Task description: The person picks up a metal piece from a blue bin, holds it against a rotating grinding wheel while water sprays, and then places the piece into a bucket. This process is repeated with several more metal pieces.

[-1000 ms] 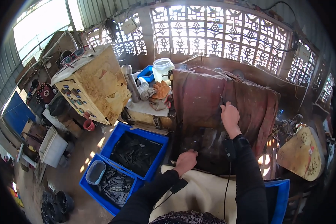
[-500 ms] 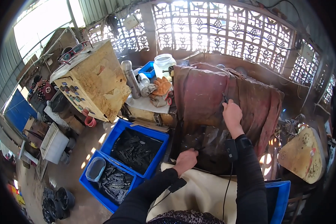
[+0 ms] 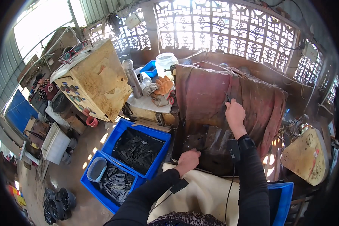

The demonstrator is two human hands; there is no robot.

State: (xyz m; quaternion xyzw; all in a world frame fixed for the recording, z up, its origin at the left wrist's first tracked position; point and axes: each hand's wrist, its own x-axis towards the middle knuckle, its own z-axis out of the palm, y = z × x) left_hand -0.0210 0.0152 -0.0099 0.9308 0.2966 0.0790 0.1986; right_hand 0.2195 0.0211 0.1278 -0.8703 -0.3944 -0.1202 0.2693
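Observation:
My right hand point(image 3: 235, 115) is closed on a small dark strip point(image 3: 228, 98), whose tip sticks up in front of a reddish-brown cloth point(image 3: 205, 88). The cloth drapes over a box-like housing. Lower and to the left, my left hand point(image 3: 188, 161) is closed, and a short dark piece point(image 3: 203, 149) juts from its fingers; its kind is too small to make out. Both hands are at the wet, dark tray point(image 3: 194, 137) under the cloth. A cream apron point(image 3: 203, 184) covers my lap.
Left of me, two blue bins point(image 3: 106, 145) hold many dark strips, with a clear tub point(image 3: 96, 169) in one. Gloves point(image 3: 164, 86), a steel flask point(image 3: 132, 79) and a clear jar point(image 3: 165, 64) stand beyond. Another blue bin point(image 3: 286, 199) is at right. A person point(image 3: 47, 88) is far left.
Both hands stay nearly in place, still closed on their dark pieces. The person at far left has shifted slightly to the right.

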